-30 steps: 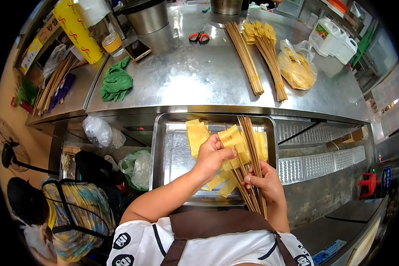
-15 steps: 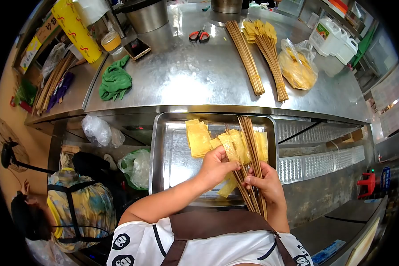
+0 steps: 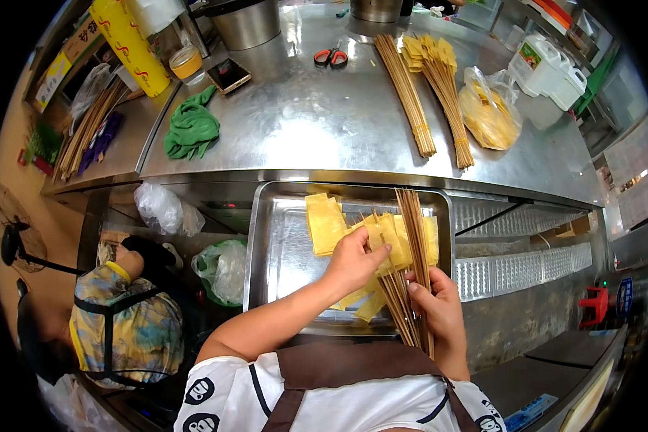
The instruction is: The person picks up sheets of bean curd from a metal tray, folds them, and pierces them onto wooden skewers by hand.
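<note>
Thin yellow squares that look like tofu skin lie in a steel tray [image 3: 258, 237] below the table edge. My left hand [image 3: 354, 261] is closed, thumb against fingers, on a tofu skin piece [image 3: 383, 234] among others threaded on skewers. My right hand [image 3: 439, 306] grips a bundle of bamboo skewers [image 3: 415, 237]; some stand bare and upright, others slant up into the yellow pieces. Left of them rests a stack of loose tofu skin [image 3: 325, 223]. More pieces lie under my left hand, partly hidden by it.
On the steel table [image 3: 281, 108] are a skewer bundle [image 3: 405, 93], a bundle with tofu skin [image 3: 446, 101], a bag of yellow pieces [image 3: 489, 115], scissors [image 3: 330, 57], a phone [image 3: 229, 75] and a green cloth [image 3: 191, 126]. A person [image 3: 126, 324] sits at the left.
My left hand has shifted slightly up along the skewers, and the yellow pieces there sit closer together. My right hand keeps its skewers. The person at the left has moved an arm forward.
</note>
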Tool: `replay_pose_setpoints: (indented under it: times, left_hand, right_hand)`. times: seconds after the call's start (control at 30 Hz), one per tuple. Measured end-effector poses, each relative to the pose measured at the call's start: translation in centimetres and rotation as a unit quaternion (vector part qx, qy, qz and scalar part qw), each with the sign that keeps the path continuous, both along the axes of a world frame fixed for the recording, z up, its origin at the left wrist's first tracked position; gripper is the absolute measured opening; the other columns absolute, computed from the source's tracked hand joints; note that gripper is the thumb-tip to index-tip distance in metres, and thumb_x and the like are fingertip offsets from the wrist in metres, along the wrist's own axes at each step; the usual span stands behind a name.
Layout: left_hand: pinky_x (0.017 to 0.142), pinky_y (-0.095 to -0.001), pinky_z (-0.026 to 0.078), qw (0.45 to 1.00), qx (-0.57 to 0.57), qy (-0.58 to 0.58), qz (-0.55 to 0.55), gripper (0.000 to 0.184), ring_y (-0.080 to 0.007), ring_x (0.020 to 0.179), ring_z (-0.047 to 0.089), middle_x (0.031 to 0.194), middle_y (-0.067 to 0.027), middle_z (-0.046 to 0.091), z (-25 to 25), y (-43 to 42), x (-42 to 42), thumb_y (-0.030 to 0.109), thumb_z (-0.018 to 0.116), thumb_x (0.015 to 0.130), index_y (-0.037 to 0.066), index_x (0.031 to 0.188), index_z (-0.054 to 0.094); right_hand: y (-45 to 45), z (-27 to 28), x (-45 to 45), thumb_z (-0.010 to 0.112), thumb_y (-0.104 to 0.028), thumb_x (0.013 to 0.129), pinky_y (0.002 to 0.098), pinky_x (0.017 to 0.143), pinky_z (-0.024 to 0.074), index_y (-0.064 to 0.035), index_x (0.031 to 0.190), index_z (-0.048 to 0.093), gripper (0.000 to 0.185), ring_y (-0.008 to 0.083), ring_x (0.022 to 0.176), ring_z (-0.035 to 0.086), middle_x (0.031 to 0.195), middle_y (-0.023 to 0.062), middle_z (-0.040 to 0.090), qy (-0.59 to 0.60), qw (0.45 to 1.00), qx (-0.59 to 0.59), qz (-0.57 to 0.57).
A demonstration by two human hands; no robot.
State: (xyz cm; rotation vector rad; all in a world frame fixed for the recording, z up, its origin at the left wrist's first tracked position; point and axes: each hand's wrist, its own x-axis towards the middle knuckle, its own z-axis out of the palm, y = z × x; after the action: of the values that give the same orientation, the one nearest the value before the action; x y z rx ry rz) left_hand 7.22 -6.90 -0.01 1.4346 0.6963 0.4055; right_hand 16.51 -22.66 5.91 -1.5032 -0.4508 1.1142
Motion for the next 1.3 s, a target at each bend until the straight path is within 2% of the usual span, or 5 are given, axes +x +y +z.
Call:
replay_pose_setpoints:
  times: [0.27,0.53,1.1,1.2,1.3]
  left_hand:
    - [0.061,-0.0322,0.046,0.965,0.196,0.172,0.027,0.03,-0.0209,0.07,0.057,0.082,-0.0081,0.057,3.6,0.9,-1.3,0.016,0.065,0.078,0.002,0.103,0.056]
    - [0.098,-0.0412,0.033,0.793,0.58,0.141,-0.124,0.041,-0.0303,0.114,0.044,0.11,-0.0117,0.053,2.0,7.5,-7.0,0.001,0.063,0.067,0.004,0.107,0.057]
    - [0.099,-0.0404,0.033,0.782,0.586,0.099,-0.188,0.028,-0.0267,0.106,0.049,0.096,-0.0077,0.055,0.5,7.0,-7.5,0.005,0.067,0.066,0.004,0.092,0.06]
    - [0.09,-0.0386,0.041,0.835,0.524,0.041,-0.164,0.014,-0.0226,0.098,0.055,0.093,-0.0053,0.059,1.3,6.9,-7.7,0.004,0.064,0.073,0.003,0.086,0.06]
    - [0.08,-0.0335,0.046,0.976,0.216,0.035,-0.001,0.005,-0.0161,0.091,0.059,0.098,-0.0045,0.061,1.6,6.4,-6.9,0.005,0.059,0.083,0.003,0.087,0.058]
  right_hand:
    - [0.1,-0.8,0.5,0.047,-0.007,0.086,0.0334,0.071,0.0537,0.0024,0.097,0.053,0.015,0.0182,0.067,0.058,0.082,0.0094,0.055,0.126,0.992,0.031,-0.011]
    - [0.1,-2.1,1.1,0.052,-0.005,0.082,0.0323,0.07,0.0528,0.0015,0.092,0.054,0.012,0.012,0.063,0.048,0.07,0.0057,0.05,0.155,0.984,0.082,-0.005]
    - [0.5,-1.5,1.1,0.061,-0.001,0.077,0.0306,0.069,0.0542,-0.0016,0.088,0.05,0.015,0.0123,0.06,0.056,0.067,0.0052,0.054,0.141,0.987,0.07,-0.015]
    - [0.4,-1.7,1.1,0.062,-0.001,0.077,0.0307,0.069,0.0541,-0.0017,0.086,0.051,0.014,0.0123,0.058,0.056,0.066,0.0051,0.054,0.139,0.988,0.064,-0.014]
    - [0.2,-2.1,1.3,0.062,0.001,0.077,0.0283,0.065,0.0525,-0.0018,0.086,0.051,0.015,0.0125,0.058,0.057,0.067,0.0054,0.057,0.133,0.989,0.06,0.001]
